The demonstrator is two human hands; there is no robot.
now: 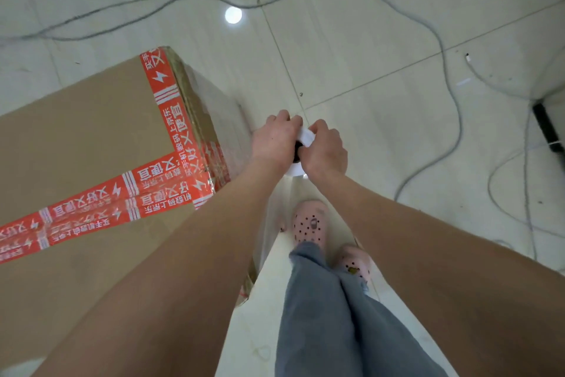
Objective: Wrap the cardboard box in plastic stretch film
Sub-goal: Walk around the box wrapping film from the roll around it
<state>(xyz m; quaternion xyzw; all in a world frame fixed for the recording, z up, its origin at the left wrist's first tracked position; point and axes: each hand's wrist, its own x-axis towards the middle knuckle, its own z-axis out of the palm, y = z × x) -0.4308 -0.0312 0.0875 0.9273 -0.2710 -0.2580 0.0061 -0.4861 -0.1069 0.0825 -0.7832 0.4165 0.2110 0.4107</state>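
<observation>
Left hand (pixel 273 138), right hand (pixel 325 149) grip film roll (pixel 306 136).

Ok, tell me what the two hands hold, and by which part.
The left hand and right hand both grip the white roll of clear plastic stretch film at its upper end, curled round its rim, beside the brown cardboard box.

One view only, head-worn and wide-angle, pointing steeply down. The left hand (pixel 275 141) and right hand (pixel 325 150) sit close at centre on the film roll (pixel 305 135), the cardboard box (pixel 91 132) fills the left, shoes (pixel 308 224) show below, and tiled floor (pixel 367 55) stretches beyond.
</observation>
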